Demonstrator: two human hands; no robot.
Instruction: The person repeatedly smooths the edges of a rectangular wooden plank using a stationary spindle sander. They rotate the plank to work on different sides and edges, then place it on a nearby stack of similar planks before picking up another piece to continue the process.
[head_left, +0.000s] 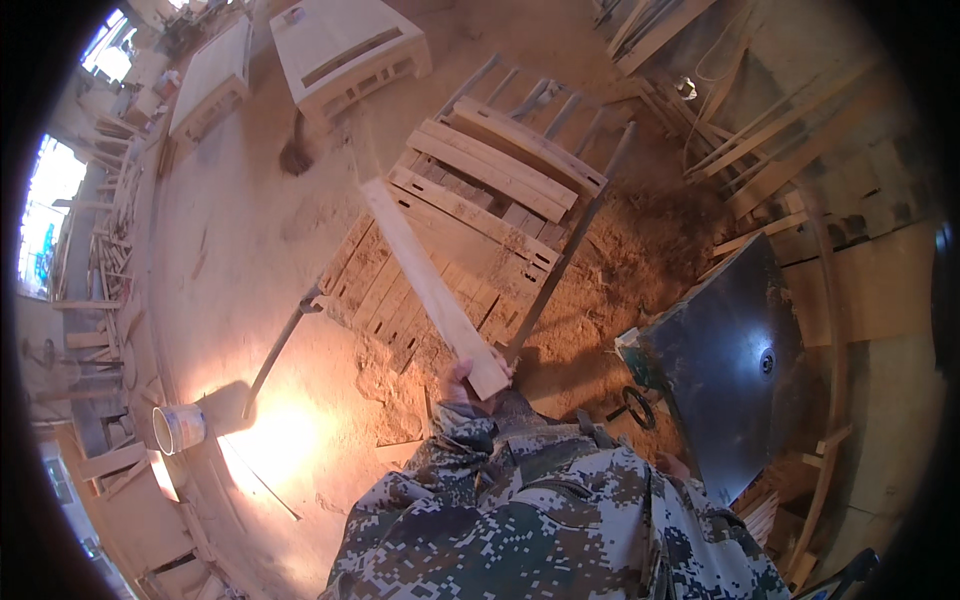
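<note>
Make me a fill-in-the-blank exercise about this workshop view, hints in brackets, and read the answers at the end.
1. The left hand grips the long plank at the end ____ the person's body. (nearer to / farther from)
2. In the picture, the bucket is to the ____ of the plank. (left / right)
3. The person's clothing has a pixelated ____ pattern. (camouflage / striped)
4. The large dark panel lies on the picture's ____ side. (left / right)

Missing words: nearer to; left; camouflage; right.

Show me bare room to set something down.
Floor between the timber scraps and the rack, before the pale wooden furniture. The dark machine tabletop looks bare around its round fitting. Crowded: the rack, stacked with boards, and the scraps.
</note>
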